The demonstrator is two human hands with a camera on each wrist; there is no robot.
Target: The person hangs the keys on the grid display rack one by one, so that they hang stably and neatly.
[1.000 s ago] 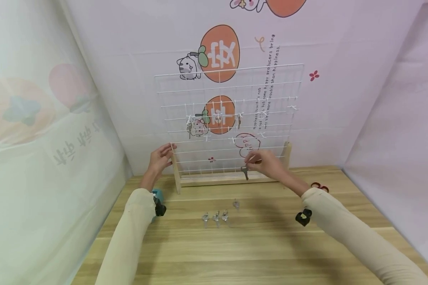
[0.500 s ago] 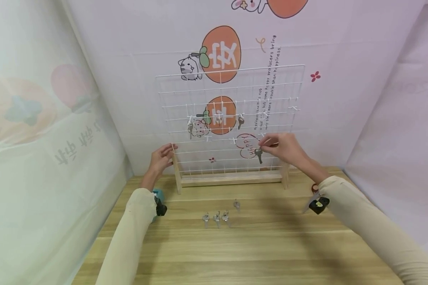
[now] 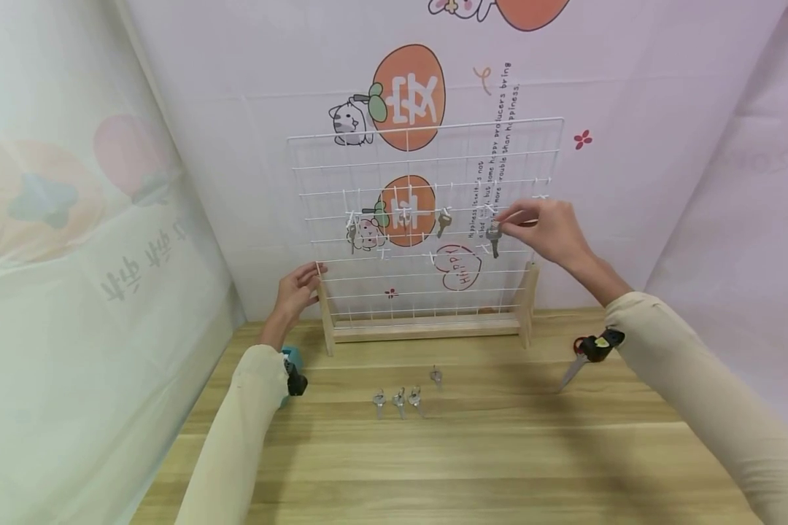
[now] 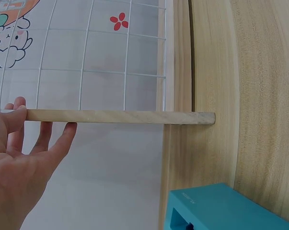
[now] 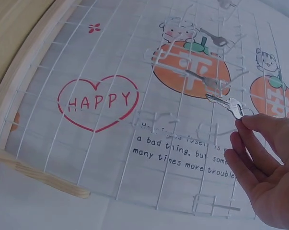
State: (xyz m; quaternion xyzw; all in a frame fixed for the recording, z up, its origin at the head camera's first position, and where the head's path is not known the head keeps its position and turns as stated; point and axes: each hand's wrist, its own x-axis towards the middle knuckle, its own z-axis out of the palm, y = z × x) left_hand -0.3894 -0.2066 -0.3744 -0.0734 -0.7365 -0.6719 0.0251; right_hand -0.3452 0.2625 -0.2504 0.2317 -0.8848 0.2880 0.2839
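Observation:
A white wire grid rack [image 3: 368, 280] stands on wooden feet against the back cloth. My left hand [image 3: 295, 290] grips its left wooden post [image 4: 120, 116], thumb on one side and fingers on the other. Near the right part of the grid, my right hand [image 3: 546, 227] pinches a silver key [image 5: 234, 108] by its ring end, the blade pointing down in the head view. That key is close to a white hook [image 3: 489, 210]; whether they touch I cannot tell. Other keys hang from hooks further left, including one key [image 3: 443, 224] mid-grid and another key [image 3: 352, 233].
Several loose keys [image 3: 399, 401] lie on the wooden table [image 3: 407, 467], one of them nearer the rack. Red-handled scissors [image 3: 573, 368] lie at the right, partly covered by the wrist camera. A teal box-like object [image 4: 225, 206] sits beside the left wrist.
My right hand has risen and moved right with the key, from the rack's lower bar to hook height. My left hand stays on the post.

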